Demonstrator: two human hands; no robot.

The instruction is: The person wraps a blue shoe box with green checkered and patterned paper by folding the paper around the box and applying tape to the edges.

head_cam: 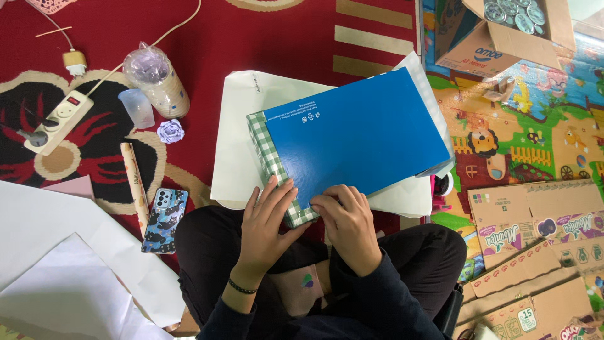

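Head view: flat blue box (355,135) with a green-checked wrap (272,165) along its edge, lying on white paper (242,135) over the lap, at 12 o'clock from both hands; left hand (267,223) spread flat on the checked corner, right hand (348,221) just beside it at 3 o'clock, fingertips pinching the box's near edge, hands close but not touching. Probably light, stiff card with a slick face, best held by the edges and corners rather than the glossy top. Red patterned carpet (251,31) beneath, phone (164,219) at 9 o'clock, power strip (60,119) and cups (157,79) at 10, play mat (522,119) and cardboard (535,220) at 3.
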